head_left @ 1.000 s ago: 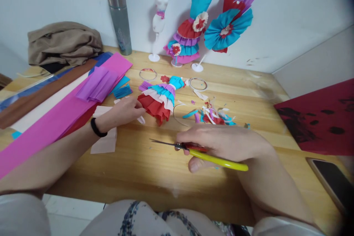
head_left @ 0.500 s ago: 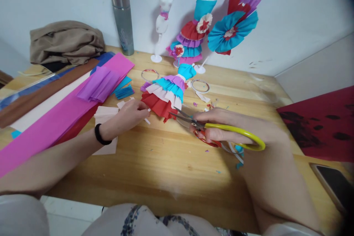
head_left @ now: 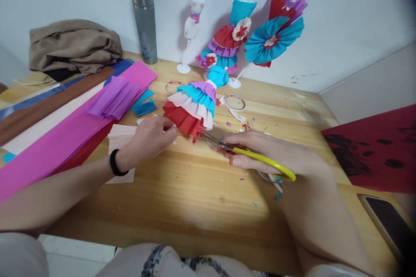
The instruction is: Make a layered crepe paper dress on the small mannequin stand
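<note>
My left hand (head_left: pixel 156 136) is closed at the lower end of a tilted miniature dress form (head_left: pixel 218 77); a small white piece shows at the fingertips, and the exact grip is hidden. The form wears a tiered crepe paper dress (head_left: pixel 195 104) in blue, purple, white and red. In my right hand (head_left: pixel 260 147) is a pair of scissors (head_left: pixel 274 164) with a yellow handle loop. Their blades lie nearly together against the ragged red hem (head_left: pixel 195 133). Pale crepe paper (head_left: pixel 121 136) lies beside my left wrist.
Crepe paper strips (head_left: pixel 65 138) cover the left side. Behind stand a flask (head_left: pixel 144 30), a bare dress form (head_left: pixel 191 28), a dressed one (head_left: pixel 242 11) and a blue paper fan flower (head_left: pixel 260 45). A phone (head_left: pixel 383 220) lies at right, near a red sheet (head_left: pixel 380 151).
The scissor blades have gone from apart to nearly together at the red hem. The dress form has risen slightly, and my right hand has shifted a little left.
</note>
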A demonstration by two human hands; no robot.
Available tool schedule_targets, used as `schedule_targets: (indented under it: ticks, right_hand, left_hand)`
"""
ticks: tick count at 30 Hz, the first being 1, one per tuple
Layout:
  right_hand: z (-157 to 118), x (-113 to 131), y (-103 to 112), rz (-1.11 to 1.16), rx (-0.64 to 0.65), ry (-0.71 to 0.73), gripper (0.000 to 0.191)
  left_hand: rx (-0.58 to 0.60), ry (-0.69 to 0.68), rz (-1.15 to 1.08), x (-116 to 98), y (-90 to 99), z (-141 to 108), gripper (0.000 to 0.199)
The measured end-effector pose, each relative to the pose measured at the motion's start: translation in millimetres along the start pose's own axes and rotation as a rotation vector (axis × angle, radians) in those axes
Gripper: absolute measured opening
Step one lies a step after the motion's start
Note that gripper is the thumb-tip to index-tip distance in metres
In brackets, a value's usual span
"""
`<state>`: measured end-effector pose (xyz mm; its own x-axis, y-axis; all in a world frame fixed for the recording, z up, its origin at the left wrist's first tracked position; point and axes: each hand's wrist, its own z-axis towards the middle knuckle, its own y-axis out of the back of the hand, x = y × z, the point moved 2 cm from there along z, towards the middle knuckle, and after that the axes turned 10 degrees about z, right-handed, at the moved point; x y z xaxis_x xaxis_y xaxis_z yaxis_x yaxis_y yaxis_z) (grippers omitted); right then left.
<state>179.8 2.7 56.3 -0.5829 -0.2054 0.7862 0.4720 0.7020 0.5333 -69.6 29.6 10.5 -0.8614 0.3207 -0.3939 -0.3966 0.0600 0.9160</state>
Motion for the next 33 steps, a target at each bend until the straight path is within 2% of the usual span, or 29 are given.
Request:
schedule_targets:
  ticks: [3, 8, 13, 19, 27, 33]
  right_hand:
    - [2, 0, -4, -0.119, 0.102, -0.086, 0.055]
    - [5, 1, -5, -0.18, 0.062, -0.096, 0.055]
    - [9, 0, -9, -0.156, 0.056, -0.021, 0.054]
    - [12, -8, -12, -0.141, 0.034, 0.002, 0.049]
    - [14, -6, -13, -0.125, 0.017, 0.034, 0.046]
    - [14, -7, -14, -0.124, 0.013, 0.019, 0.046]
  left_hand:
    - [-0.017, -0.002, 0.067, -1, 0.1, -1, 0.026]
    - [-0.096, -0.03, 0.137, -1, -1.2, -3, 0.028]
    - [-0.16, -0.073, 0.177, -4, -1.3, -7, 0.027]
    - [-0.168, -0.09, 0.212, -8, -0.4, -9, 0.028]
    - [-0.189, -0.107, 0.188, -8, -2.3, -10, 0.028]
    - [-0.162, -0.101, 0.174, -8, -2.0, -10, 0.027]
